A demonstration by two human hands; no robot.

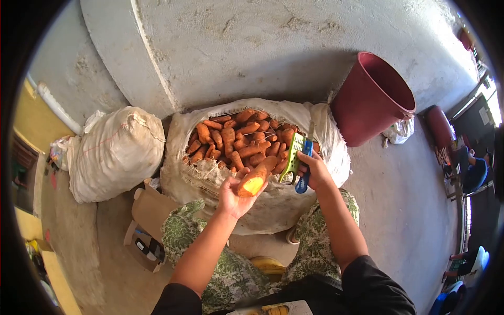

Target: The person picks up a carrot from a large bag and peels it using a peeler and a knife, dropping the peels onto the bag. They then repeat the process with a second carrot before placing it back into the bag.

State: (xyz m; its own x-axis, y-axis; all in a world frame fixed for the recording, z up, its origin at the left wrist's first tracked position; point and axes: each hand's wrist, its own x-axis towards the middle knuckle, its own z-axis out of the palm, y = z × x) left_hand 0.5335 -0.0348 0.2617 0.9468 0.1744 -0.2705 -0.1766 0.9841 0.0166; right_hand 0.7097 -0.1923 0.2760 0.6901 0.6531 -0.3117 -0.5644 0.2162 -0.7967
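Above the open sack [257, 210], the left grip [232, 198] clasps a cut carrot [254, 184]; the right grip [317, 172] clutches a blue-handled tool [302, 185] and green slotted grater [293, 155].

Can't read a single word, number or brand from where I'm sitting, sorry folks. There's a pale sheet [493, 107] on the dark panel [479, 116] at the far right, but it's way too small and washed out for me. A black item [155, 249] in the open cardboard box [152, 211] on the near left shows a light patch, no lettering I can make out. The plastic bag [59, 151] at the left has coloured patches, just blur to me.
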